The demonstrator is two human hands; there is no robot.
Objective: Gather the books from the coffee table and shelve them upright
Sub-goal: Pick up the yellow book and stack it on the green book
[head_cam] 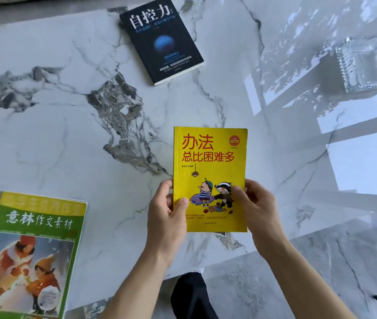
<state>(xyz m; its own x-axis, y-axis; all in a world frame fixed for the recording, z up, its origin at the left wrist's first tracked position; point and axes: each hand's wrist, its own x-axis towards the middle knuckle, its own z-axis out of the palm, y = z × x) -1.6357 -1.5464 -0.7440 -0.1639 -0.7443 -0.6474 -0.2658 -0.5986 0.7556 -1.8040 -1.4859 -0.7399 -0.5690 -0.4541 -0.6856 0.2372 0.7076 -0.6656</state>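
A yellow book (210,157) with red title lettering and a cartoon is held face up over the white marble coffee table (68,139). My left hand (168,212) grips its lower left edge, thumb on the cover. My right hand (257,208) grips its lower right edge. A black book (161,40) with a blue sphere lies flat and tilted at the far middle of the table. A green magazine-like book (31,254) with a painted cover lies flat at the near left corner.
A clear glass ashtray (369,65) sits at the far right on the table. The table's near edge runs below my hands; grey marbled floor (321,272) lies beyond it at lower right. A dark foot or slipper (189,295) shows below.
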